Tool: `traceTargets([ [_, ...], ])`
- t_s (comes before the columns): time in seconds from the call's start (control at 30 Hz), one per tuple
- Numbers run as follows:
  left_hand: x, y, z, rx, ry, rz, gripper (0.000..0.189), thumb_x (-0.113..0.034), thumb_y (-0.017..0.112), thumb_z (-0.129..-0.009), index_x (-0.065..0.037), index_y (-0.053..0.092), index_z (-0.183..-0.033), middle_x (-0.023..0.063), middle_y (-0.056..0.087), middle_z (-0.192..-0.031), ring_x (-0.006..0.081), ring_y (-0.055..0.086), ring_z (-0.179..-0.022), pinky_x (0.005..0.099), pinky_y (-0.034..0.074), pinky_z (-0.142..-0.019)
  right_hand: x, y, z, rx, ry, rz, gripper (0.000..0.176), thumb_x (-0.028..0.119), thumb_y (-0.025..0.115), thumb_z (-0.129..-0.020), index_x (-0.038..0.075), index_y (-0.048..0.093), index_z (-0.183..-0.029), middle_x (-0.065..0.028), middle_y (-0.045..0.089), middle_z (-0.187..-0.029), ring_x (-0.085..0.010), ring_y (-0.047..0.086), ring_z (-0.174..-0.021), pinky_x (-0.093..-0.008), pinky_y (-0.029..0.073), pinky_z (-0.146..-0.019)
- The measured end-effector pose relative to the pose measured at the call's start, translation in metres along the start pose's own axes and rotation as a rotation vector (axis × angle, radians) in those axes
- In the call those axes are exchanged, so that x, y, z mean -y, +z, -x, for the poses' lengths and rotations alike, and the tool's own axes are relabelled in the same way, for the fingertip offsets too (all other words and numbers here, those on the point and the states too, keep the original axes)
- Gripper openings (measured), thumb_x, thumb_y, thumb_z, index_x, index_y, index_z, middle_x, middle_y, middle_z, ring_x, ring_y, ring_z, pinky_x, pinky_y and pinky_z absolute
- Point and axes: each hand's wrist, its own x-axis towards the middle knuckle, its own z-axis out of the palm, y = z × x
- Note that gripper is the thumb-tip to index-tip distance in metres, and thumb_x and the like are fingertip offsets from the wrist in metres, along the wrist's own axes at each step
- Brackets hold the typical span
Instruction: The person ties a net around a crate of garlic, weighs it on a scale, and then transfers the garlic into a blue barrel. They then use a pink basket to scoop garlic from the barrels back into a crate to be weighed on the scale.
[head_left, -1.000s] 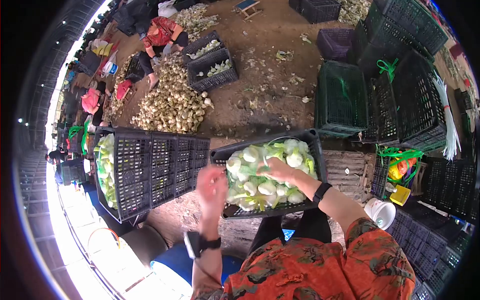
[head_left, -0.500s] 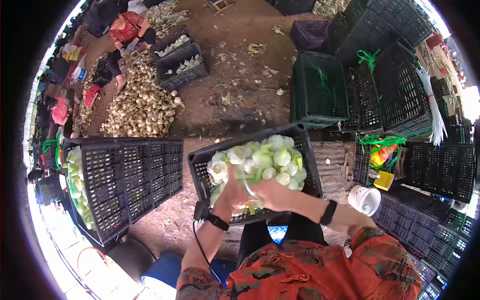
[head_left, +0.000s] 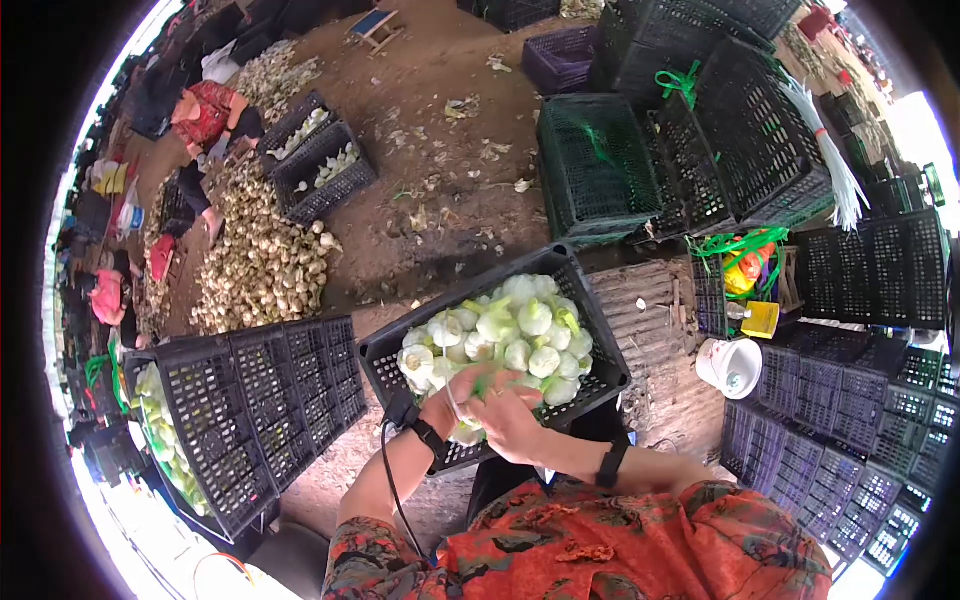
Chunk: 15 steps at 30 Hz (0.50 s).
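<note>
Head view: left grip (head_left: pixel 450 405) and right grip (head_left: pixel 512 425) press together, fingers curled, at the near edge of a black plastic lattice crate (head_left: pixel 600 325). Whether they clamp anything cannot be told. A thin pale cord (head_left: pixel 453 400) crosses the left one. Round white-green bulbs (head_left: pixel 520 330) fill the crate. Just left lies another black lattice crate (head_left: pixel 260 420); to the right stands a white plastic bucket (head_left: pixel 735 365).

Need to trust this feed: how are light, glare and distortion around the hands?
Head view: heavy fisheye, black ring round the frame; head view: glare burns out the lower-left and right margins; head view: the crate, left hand and right hand lie mid-frame, evenly lit, fairly sharp.
</note>
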Motion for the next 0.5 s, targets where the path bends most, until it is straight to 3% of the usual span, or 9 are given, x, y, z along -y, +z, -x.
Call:
traceTargets([
  [0.1,0.01,-0.018,-0.001,-0.197,0.104,0.003,0.049,-0.033,0.045,-0.096,0.008,0.044,-0.123,0.0275,0.053,-0.124,0.0357,0.054,-0.115,0.0426,0.043,-0.098,0.015,-0.023,0.003,-0.045,0.077,-0.127,0.024,-0.001,0.057,-0.069,0.002,0.05,-0.092,-0.0186,0.052,-0.086,-0.0372,0.054,-0.084,-0.0449,0.044,-0.069],
  [0.17,0.013,-0.037,-0.005,-0.233,0.156,0.036,0.035,-0.02,0.053,-0.09,0.005,0.048,-0.114,0.0159,0.06,-0.101,0.0306,0.06,-0.099,0.0396,0.048,-0.089,0.017,-0.022,0.011,-0.069,0.108,-0.155,0.024,-0.001,0.056,-0.07,0.003,0.05,-0.093,-0.019,0.052,-0.086,-0.0374,0.053,-0.085,-0.0439,0.043,-0.072],
  [0.2,0.016,-0.034,-0.007,-0.233,0.151,0.03,0.035,-0.02,0.053,-0.09,0.005,0.048,-0.114,0.0159,0.06,-0.101,0.0306,0.06,-0.099,0.0396,0.048,-0.089,0.015,-0.019,0.018,-0.121,0.092,-0.176,0.029,-0.002,0.055,-0.07,0.001,0.05,-0.099,-0.0182,0.053,-0.088,-0.0363,0.054,-0.085,-0.0426,0.044,-0.074],
  [0.27,0.02,0.013,-0.012,-0.505,0.352,0.026,0.02,-0.015,0.044,-0.093,0.003,0.05,-0.099,0.008,0.053,-0.08,0.018,0.057,-0.069,0.0305,0.052,-0.07,0.015,-0.033,0.032,-0.179,0.077,-0.193,0.035,-0.004,0.054,-0.071,0.0,0.051,-0.105,-0.0173,0.054,-0.09,-0.0352,0.055,-0.085,-0.0412,0.045,-0.075],
  [0.3,0.019,0.002,-0.013,-0.5,0.349,0.022,0.02,-0.015,0.044,-0.093,0.003,0.05,-0.099,0.008,0.053,-0.08,0.018,0.057,-0.069,0.0305,0.052,-0.07,0.019,-0.049,0.044,-0.184,0.1,-0.334,0.034,-0.003,0.053,-0.073,0.002,0.052,-0.107,-0.0179,0.055,-0.091,-0.035,0.056,-0.087,-0.0417,0.046,-0.076],
  [0.37,0.015,-0.032,-0.016,-0.12,0.298,0.562,0.016,-0.017,0.044,-0.092,-0.002,0.046,-0.085,0.0019,0.039,-0.068,0.0102,0.041,-0.052,0.021,0.039,-0.05,0.013,-0.076,0.074,-0.039,0.228,-0.508,0.037,-0.003,0.05,-0.076,0.005,0.053,-0.111,-0.0165,0.057,-0.089,-0.0331,0.059,-0.085,-0.0403,0.048,-0.073],
  [0.4,0.012,-0.028,-0.018,-0.115,0.299,0.555,0.016,-0.017,0.044,-0.092,-0.002,0.046,-0.085,0.0019,0.039,-0.068,0.0102,0.041,-0.052,0.021,0.039,-0.05,0.006,-0.086,0.093,0.107,0.336,-0.536,0.04,-0.003,0.049,-0.077,0.007,0.053,-0.115,-0.0146,0.058,-0.086,-0.0314,0.061,-0.081,-0.0383,0.05,-0.07],
  [0.47,0.006,-0.015,-0.022,-0.489,0.316,0.552,0.035,-0.037,0.049,-0.092,-0.004,0.044,-0.083,0.0008,0.037,-0.067,0.0056,0.029,-0.048,0.0189,0.023,-0.041,-0.003,-0.109,0.122,-0.253,0.306,-0.435,0.037,-0.002,0.049,-0.08,0.006,0.053,-0.115,-0.0085,0.055,-0.073,-0.0248,0.059,-0.063,-0.0343,0.048,-0.059],
  [0.5,0.004,0.003,-0.018,-0.487,0.317,0.55,0.035,-0.037,0.049,-0.092,-0.004,0.044,-0.083,0.0008,0.037,-0.067,0.0056,0.029,-0.048,0.0189,0.023,-0.041,-0.018,-0.115,0.145,-0.209,0.605,-0.669,0.035,0.0,0.049,-0.082,0.006,0.053,-0.116,-0.0059,0.054,-0.071,-0.0207,0.056,-0.062,-0.0325,0.047,-0.057],
])
